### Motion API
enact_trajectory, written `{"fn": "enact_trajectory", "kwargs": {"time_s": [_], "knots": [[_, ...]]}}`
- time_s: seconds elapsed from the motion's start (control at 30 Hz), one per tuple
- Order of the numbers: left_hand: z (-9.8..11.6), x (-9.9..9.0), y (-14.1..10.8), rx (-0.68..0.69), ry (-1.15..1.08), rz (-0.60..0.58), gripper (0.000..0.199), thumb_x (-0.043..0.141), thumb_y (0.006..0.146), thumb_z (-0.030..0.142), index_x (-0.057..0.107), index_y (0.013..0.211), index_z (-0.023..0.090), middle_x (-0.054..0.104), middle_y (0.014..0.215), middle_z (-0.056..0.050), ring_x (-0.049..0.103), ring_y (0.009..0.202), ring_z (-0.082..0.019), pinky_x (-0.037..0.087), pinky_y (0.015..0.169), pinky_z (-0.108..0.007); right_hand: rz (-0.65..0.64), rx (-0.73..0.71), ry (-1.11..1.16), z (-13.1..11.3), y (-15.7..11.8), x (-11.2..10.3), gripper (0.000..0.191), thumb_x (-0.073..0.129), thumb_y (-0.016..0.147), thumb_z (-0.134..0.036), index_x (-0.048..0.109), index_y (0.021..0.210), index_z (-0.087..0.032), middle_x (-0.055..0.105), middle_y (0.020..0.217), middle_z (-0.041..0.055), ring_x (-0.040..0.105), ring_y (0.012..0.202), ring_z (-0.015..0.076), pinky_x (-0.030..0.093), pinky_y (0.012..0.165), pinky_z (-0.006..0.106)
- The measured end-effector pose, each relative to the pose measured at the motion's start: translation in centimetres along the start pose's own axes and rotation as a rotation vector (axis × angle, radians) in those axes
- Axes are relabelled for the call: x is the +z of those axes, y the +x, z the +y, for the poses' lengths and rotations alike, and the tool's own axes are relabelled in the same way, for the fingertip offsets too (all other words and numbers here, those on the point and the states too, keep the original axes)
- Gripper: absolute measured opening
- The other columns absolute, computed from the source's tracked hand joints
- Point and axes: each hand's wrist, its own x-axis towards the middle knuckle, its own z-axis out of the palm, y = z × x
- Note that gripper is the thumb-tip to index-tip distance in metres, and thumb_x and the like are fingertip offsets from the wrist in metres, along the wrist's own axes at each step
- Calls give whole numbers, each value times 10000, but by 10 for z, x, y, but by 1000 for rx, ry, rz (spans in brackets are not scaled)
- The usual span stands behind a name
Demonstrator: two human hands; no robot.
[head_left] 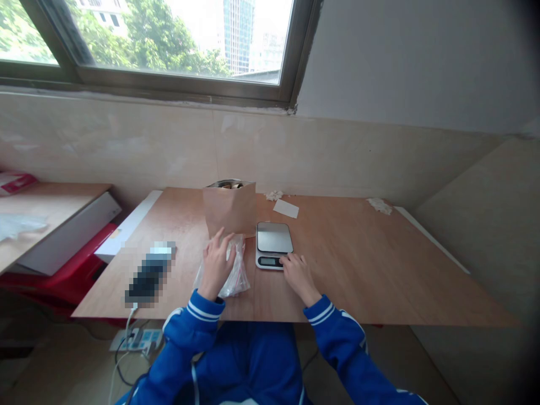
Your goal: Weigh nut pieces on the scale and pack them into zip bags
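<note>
Head view: looking forward and down over a wooden counter [358,264], with both forearms in blue sleeves [333,323] reaching onto it.

Left grip: the left hand [216,264] sits on a clear plastic bag [238,279], its fingers curved down over the top of the bag and pressed together. Whether they pinch the plastic, I cannot tell.

Right grip: the right hand [299,277] lies at the front of a digital scale [274,239], its fingers loosely together, the fingertips [287,258] touching the scale's front edge beside the display. They pinch nothing.

Plastic bag: crumpled, lying on the counter between the left hand and the scale, just beside the scale. Its contents are hard to make out.

Scale: silver platform with nothing on it, near the middle of the counter.

Paper bag: a brown paper bag [230,209] stands upright just behind the plastic bag, with a metal tin [223,184] showing at its open top.

Around: a white paper slip [286,208] and a crumpled tissue [274,195] lie behind the scale. To the left, a pixelated object [148,275], too blurred to name, has a white cable [129,325] running off the counter's front edge.
</note>
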Motion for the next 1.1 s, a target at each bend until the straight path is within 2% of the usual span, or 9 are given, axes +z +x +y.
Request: {"fn": "enact_trajectory", "kwargs": {"time_s": [0.07, 0.13, 0.23, 0.33, 0.43, 0.67, 0.83, 0.97, 1.1], "knots": [[11, -20, 27, 16, -113, 207, 333, 412, 936, 255, 540, 1241, 212, 484, 1373, -134, 468, 1278, -253, 391, 1034, -448, 80, 72, 232, 11, -6, 6, 368, 363, 881, -111, 708, 958, -210, 665, 938, 81, 592, 859, 220, 390, 786, 349], [20, -36, 61, 48, -181, 373, 312, 428, 922, 221, 551, 1207, 187, 519, 1292, -137, 483, 1243, -236, 387, 1041, -416, 233, 189, 470, 27, -17, 16, 368, 347, 881, -176, 697, 992, -205, 665, 963, 79, 594, 864, 213, 417, 769, 333], [26, -43, 116, 97, -183, 422, 273, 441, 910, 202, 579, 1144, 176, 580, 1202, -120, 523, 1164, -229, 392, 1021, -394, 456, 429, 717, 50, -34, 31, 340, 390, 851, -296, 683, 954, -160, 646, 803, 64, 558, 707, 196, 424, 651, 304], [26, -36, 157, 147, -118, 194, 234, 417, 910, 193, 640, 977, 167, 653, 1036, -108, 591, 1009, -222, 438, 928, -350, 613, 643, 839, 65, -42, 40, 338, 434, 810, -367, 665, 912, -142, 544, 630, 1, 462, 559, 154, 371, 547, 270], [25, -32, 177, 125, 2, 3, 302, 372, 921, 207, 665, 876, 153, 682, 970, -121, 616, 925, -224, 441, 875, -340, 658, 699, 880, 67, -43, 41, 352, 439, 800, -401, 655, 908, -146, 508, 628, -18, 435, 543, 137, 352, 529, 258], [24, -54, 189, 33, 22, -150, 214, 567, 805, 297, 691, 899, 150, 711, 921, -106, 614, 815, -192, 439, 708, -258, 635, 697, 880, 61, -41, 37, 363, 452, 795, -423, 640, 935, -147, 516, 659, -9, 467, 588, 149, 383, 561, 267], [19, -67, 203, 42, 24, -432, 215, 634, 721, 333, 734, 796, 158, 719, 785, -62, 583, 681, -168, 405, 628, -242, 614, 705, 888, 61, -42, 36, 358, 453, 804, -421, 639, 946, -149, 512, 659, -10, 456, 572, 145, 385, 551, 264], [17, -67, 212, 85, 100, -574, 195, 647, 652, 287, 750, 791, 196, 723, 783, -16, 564, 661, -146, 399, 624, -221, 599, 705, 879, 61, -41, 36, 335, 449, 807, -397, 638, 940, -153, 516, 666, -7, 468, 576, 148, 385, 546, 262], [17, -60, 216, 142, 81, -594, 184, 627, 624, 257, 745, 763, 229, 727, 787, 15, 553, 676, -128, 398, 624, -190, 586, 704, 882, 61, -41, 38, 332, 459, 806, -395, 637, 946, -153, 516, 671, -9, 455, 563, 144, 373, 530, 259]]}}
